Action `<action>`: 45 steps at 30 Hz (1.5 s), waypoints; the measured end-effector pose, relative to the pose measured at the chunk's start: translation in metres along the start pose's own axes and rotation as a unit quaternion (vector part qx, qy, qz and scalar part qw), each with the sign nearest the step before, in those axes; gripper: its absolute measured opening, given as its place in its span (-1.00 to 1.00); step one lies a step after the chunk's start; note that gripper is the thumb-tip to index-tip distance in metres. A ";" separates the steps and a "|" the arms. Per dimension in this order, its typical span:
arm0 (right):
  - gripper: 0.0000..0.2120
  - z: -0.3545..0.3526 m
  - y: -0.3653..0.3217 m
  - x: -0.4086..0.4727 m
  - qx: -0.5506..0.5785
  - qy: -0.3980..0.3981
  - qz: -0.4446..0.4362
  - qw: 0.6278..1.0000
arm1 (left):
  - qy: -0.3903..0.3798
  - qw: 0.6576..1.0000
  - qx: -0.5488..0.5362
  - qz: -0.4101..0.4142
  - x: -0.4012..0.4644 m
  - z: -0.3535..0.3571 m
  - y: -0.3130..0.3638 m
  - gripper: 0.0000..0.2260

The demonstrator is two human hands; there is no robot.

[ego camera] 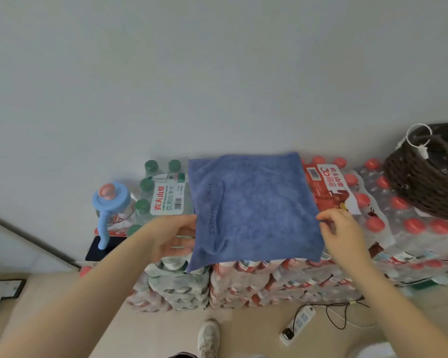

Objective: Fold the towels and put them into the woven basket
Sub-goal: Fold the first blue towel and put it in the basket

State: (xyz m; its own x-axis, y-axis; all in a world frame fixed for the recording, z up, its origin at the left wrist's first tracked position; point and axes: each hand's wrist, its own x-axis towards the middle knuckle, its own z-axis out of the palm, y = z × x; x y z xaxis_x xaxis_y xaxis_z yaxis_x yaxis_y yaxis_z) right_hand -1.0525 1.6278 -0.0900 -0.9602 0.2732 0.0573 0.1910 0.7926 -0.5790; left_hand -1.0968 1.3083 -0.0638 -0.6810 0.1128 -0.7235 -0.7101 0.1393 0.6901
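Note:
A blue towel [254, 208], folded into a rough square, lies flat on top of stacked packs of water bottles. My left hand [172, 237] holds its left edge, fingers tucked under the cloth and thumb on top. My right hand [342, 233] pinches the right edge near the front corner. The dark brown woven basket [424, 177] sits on the bottle packs at the far right, tilted, with a white cord looped on its rim. What is inside the basket is hidden.
Shrink-wrapped packs of red-capped bottles [388, 223] and green-capped bottles [163, 195] form the work surface against a white wall. A blue-lidded jar [111, 200] stands at the left over a dark phone [102, 248]. A power strip [298, 324] with cables lies on the floor by my shoe [208, 337].

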 end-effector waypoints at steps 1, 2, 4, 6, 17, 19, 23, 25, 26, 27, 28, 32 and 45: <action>-0.85 -0.002 0.009 -0.009 0.001 -0.002 0.009 1.000 | -0.001 1.000 0.024 -0.008 -0.005 0.003 -0.006 -0.84; -0.85 -0.002 0.015 -0.017 0.012 -0.004 0.022 1.000 | 0.002 0.999 0.044 -0.011 -0.007 0.005 -0.013 -0.83; -0.82 -0.001 0.017 -0.029 0.062 -0.006 0.061 0.996 | 0.016 0.997 0.071 -0.001 -0.011 0.013 -0.027 -0.83; -0.78 0.004 0.014 -0.036 0.122 -0.022 0.111 0.986 | 0.045 0.993 0.110 0.026 -0.013 0.022 -0.040 -0.85; -0.69 0.032 0.011 -0.032 0.298 -0.032 0.298 0.906 | 0.166 0.978 0.006 0.127 -0.009 0.028 -0.083 -0.82; -0.69 0.025 0.013 -0.031 0.354 -0.056 0.324 0.875 | 0.177 0.974 -0.039 0.137 -0.015 0.025 -0.083 -0.82; -0.85 0.002 0.018 -0.043 0.387 -0.072 0.277 0.877 | 0.177 0.969 -0.076 0.154 -0.025 0.026 -0.080 -0.88; -0.87 -0.009 0.023 -0.051 0.376 -0.055 0.252 0.890 | 0.166 0.969 -0.100 0.156 -0.029 0.030 -0.078 -0.90; -0.89 -0.014 0.024 -0.053 0.393 -0.050 0.242 0.885 | 0.154 0.968 -0.117 0.161 -0.033 0.031 -0.077 -0.90; -0.93 -0.020 0.023 -0.056 0.426 -0.052 0.232 0.873 | 0.134 0.966 -0.141 0.172 -0.037 0.032 -0.075 -0.90; -0.94 -0.027 0.020 -0.058 0.468 -0.052 0.220 0.854 | 0.106 0.962 -0.171 0.185 -0.042 0.032 -0.072 -0.89; -0.66 -0.050 0.010 -0.059 0.648 -0.057 0.156 0.743 | -0.008 0.944 -0.244 0.224 -0.060 0.024 -0.057 -0.57; -0.87 -0.056 -0.014 0.002 0.536 0.047 0.116 0.835 | 0.119 0.933 -0.055 0.335 -0.029 0.041 0.006 -0.86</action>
State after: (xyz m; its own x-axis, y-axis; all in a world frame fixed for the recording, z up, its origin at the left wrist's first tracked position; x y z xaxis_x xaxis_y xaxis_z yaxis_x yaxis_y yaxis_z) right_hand -1.0454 1.6479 -0.0361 -0.8925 0.4338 -0.1237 0.0300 -0.2166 -0.9758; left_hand -1.0745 1.3458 -0.0393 -0.9896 -0.0860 -0.1152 -0.1167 0.0120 0.9931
